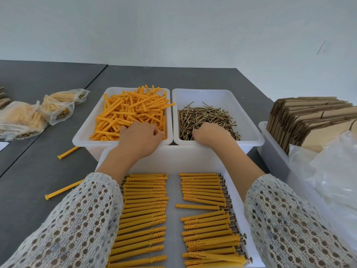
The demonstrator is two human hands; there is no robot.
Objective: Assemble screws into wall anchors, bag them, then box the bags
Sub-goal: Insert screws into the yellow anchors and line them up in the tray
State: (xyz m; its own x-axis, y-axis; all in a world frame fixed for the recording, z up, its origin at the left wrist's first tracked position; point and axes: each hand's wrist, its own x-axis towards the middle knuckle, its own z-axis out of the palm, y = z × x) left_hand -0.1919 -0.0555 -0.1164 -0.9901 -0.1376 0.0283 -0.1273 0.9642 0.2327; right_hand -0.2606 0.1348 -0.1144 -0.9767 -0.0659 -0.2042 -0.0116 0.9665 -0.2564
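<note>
the orange wall anchors [131, 115] lie piled in the far left white bin [85, 132], and the thin screws [206, 117] lie piled in the far right white bin [251, 130]. the left hand [140, 138] reaches into the anchors with curled fingers, but whether its grip holds one cannot be told. the right hand [211, 135] rests on the screws, its grip hidden too. the anchors look light and stiff, best pinched at the middle. the screws look small, sharp and slippery, so take one by its shaft. finished anchors [144, 209] sit in rows in the near tray [173, 190]. filled bags [54, 109] lie on the bench [38, 171] at far left.
</note>
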